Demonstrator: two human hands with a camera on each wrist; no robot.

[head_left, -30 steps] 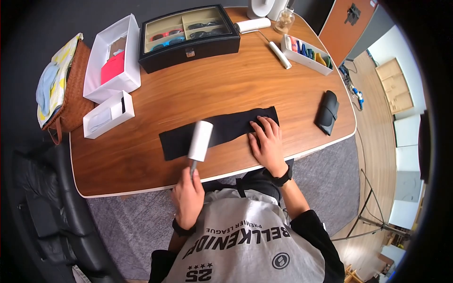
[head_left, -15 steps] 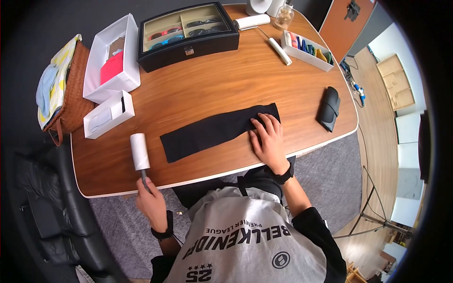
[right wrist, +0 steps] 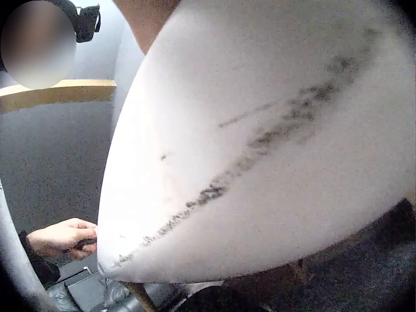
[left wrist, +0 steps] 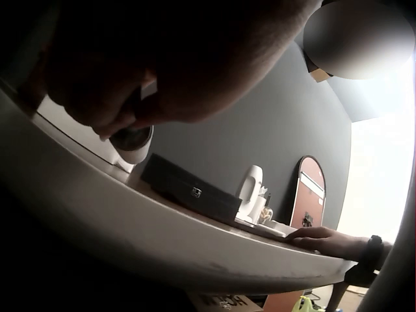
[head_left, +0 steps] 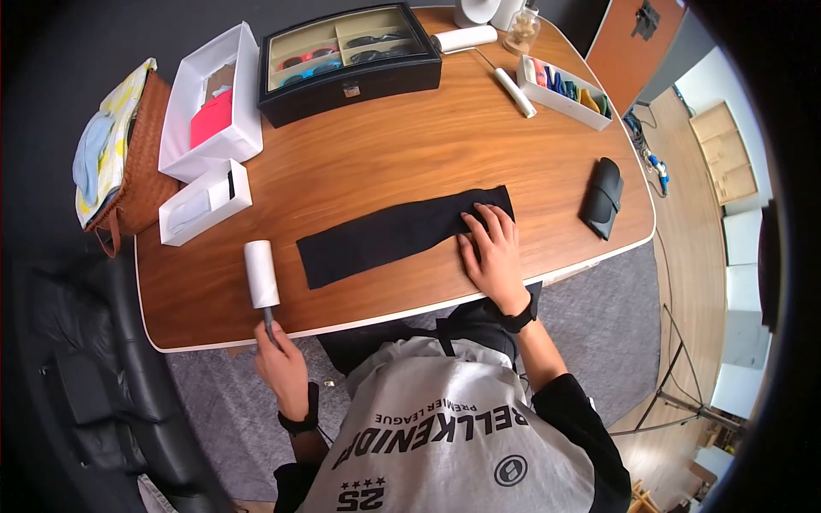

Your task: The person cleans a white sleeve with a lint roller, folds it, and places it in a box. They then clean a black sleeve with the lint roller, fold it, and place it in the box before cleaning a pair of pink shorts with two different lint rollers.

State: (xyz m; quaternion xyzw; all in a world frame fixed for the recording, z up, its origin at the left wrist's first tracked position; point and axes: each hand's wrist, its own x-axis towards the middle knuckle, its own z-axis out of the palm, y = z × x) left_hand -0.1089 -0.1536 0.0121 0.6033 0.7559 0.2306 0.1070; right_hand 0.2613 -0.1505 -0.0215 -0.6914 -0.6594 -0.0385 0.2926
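Observation:
In the head view, a black strip of cloth (head_left: pixel 385 235) lies flat and slightly slanted across the table. My left hand (head_left: pixel 282 368) grips the dark handle of a white lint roller (head_left: pixel 262 274), left of the cloth and near the table's front edge. My right hand (head_left: pixel 498 261) rests on the cloth's right end, its fingers spread and relaxed. The left wrist view shows the left hand (left wrist: pixel 130 84) dark and close, with the roller's end (left wrist: pixel 133 140) beyond it. In the right wrist view the pale table underside fills most of the picture.
A black glasses case box (head_left: pixel 351 90), a white bin (head_left: pixel 175 154) and a small white box (head_left: pixel 205 222) stand at the back and left. A black pouch (head_left: pixel 604 198) lies right. Behind it are a box of rolled cloths (head_left: pixel 560 104) and another roller (head_left: pixel 466 39).
My left hand has moved the roller left, off the cloth, and then held it nearly still. The right hand has stayed on the cloth's right end.

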